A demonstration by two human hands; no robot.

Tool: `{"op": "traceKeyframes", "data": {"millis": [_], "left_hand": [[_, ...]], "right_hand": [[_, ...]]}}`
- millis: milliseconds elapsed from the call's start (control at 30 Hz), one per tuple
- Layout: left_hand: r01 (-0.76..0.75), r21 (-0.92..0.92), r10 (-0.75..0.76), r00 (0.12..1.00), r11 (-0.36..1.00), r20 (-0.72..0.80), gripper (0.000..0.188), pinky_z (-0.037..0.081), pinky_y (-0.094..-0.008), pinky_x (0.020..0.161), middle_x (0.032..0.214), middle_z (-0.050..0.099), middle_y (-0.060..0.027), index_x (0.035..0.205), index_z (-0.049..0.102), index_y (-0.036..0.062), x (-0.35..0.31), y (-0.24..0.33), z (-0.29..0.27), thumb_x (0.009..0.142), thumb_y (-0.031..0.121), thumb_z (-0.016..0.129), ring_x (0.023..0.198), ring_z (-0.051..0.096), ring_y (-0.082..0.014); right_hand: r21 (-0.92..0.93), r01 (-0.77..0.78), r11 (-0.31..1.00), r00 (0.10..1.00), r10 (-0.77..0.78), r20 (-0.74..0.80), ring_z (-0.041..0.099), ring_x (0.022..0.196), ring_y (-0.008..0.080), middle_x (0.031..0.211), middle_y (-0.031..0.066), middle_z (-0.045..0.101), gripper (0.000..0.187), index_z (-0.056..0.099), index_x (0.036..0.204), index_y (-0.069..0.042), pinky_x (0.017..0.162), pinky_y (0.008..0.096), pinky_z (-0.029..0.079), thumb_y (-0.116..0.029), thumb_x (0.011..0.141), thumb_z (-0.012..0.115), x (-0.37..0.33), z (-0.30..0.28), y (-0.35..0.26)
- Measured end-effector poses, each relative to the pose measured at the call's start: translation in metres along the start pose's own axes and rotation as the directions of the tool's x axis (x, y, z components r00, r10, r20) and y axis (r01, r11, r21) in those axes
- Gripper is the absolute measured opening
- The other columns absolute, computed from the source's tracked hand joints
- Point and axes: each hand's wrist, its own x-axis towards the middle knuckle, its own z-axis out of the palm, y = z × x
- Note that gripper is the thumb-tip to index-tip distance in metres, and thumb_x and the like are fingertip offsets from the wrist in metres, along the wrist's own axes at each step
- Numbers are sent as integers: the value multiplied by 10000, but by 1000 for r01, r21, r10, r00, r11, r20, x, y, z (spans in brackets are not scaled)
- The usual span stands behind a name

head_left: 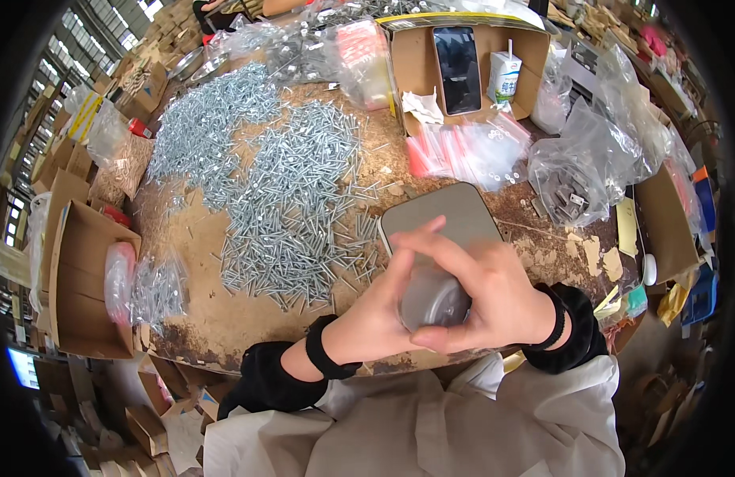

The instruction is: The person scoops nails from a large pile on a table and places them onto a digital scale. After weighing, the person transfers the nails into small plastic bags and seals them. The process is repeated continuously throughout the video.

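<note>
Near the front edge of the table, my left hand (pixel 375 310) and my right hand (pixel 502 286) close round a translucent round plastic cup (pixel 433 298) from both sides. The fingers of both hands come together at its far side, and the thumbs lie at its near side. Just beyond the hands shows the flat, square grey plate (pixel 447 208) with rounded corners, partly covered by them. Whether the cup touches this plate cannot be seen. To the left of my hands spreads a big loose heap of silver screws (pixel 292 207).
Flat clear bags with red edges (pixel 467 151) lie beyond the plate. A cardboard box (pixel 415 67) behind them holds a phone (pixel 458 71) and a drink carton (pixel 504 75). Bagged metal brackets (pixel 570 195) sit at right. An open carton (pixel 89 278) with filled bags (pixel 157 290) stands left.
</note>
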Motion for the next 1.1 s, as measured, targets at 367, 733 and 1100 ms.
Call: {"op": "traceKeyframes", "data": {"millis": [367, 733, 1100], "left_hand": [[162, -445, -184, 983, 881, -6, 1037, 453, -259, 745, 876, 576, -48, 1571, 40, 150, -4, 17, -8, 812, -99, 700, 806, 581, -104], [116, -393, -147, 988, 912, -51, 1090, 467, -270, 783, 1036, 623, -71, 1580, -94, 153, -9, 12, -9, 840, -91, 668, 842, 571, -106], [4, -554, 1, 1000, 832, 9, 1087, 472, -296, 834, 1334, 437, -92, 1592, -87, 148, -8, 24, 2, 836, -65, 665, 937, 542, -131]], "right_hand": [[50, -184, 982, 969, 173, 177, 629, 985, 368, 1041, 178, 644, 692, 503, 1360, -33, 889, 409, 497, -209, 733, 736, 6, -32, 36], [-153, 147, 977, 988, -140, 57, 599, 1014, 290, 1069, 69, 627, 357, 695, 1068, -102, 1022, 546, 420, -269, 764, 779, 21, -17, 11], [-130, 340, 931, 940, -341, 13, 596, 1053, 293, 1129, 73, 649, 204, 725, 922, -141, 981, 505, 473, -295, 789, 748, 11, -8, -12]]}}
